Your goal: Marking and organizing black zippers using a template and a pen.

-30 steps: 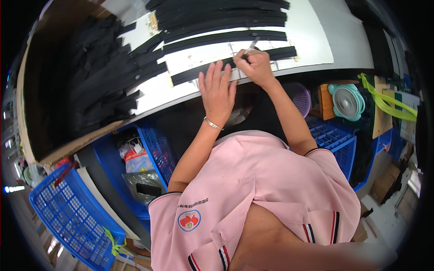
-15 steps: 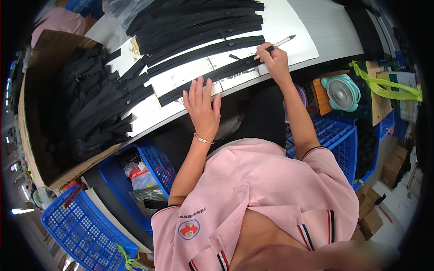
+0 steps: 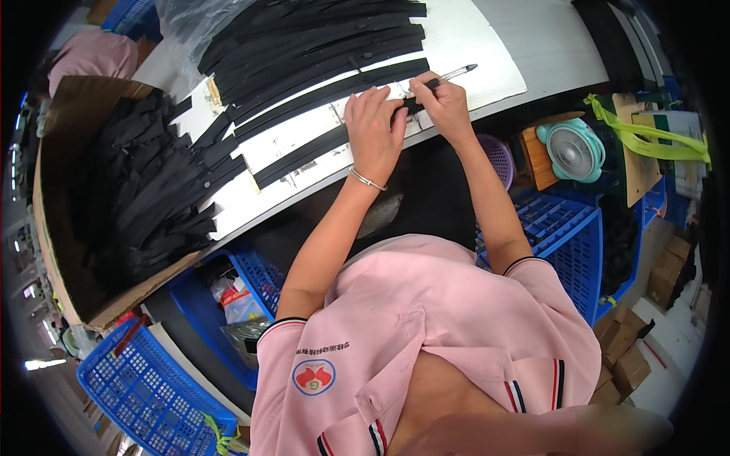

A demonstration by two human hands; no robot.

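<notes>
A narrow black fabric strip point(image 3: 308, 153) lies along the front of the white marked board point(image 3: 494, 64). Near the strip's right end, my left hand point(image 3: 374, 133) bends over it, thumb and index finger closing on the cloth; the other fingers rest bent to the left. My right hand point(image 3: 445, 110) grips a pen point(image 3: 458, 73) with a clear barrel, its back end pointing up and right. The pen's tip is hidden by my fingers, close to the strip. Just behind, another black strip point(image 3: 327, 95) lies roughly parallel.
Many black strips point(image 3: 304, 38) are spread at the back of the board. A cardboard box point(image 3: 57, 152) full of black strips stands left. Blue baskets point(image 3: 152, 387) sit below the table on both sides. A turquoise fan point(image 3: 572, 150) stands at the right.
My left hand has slid right along the strip, from lying flat with fingers spread to closing on the cloth beside my right hand. The pen stays in my right hand.
</notes>
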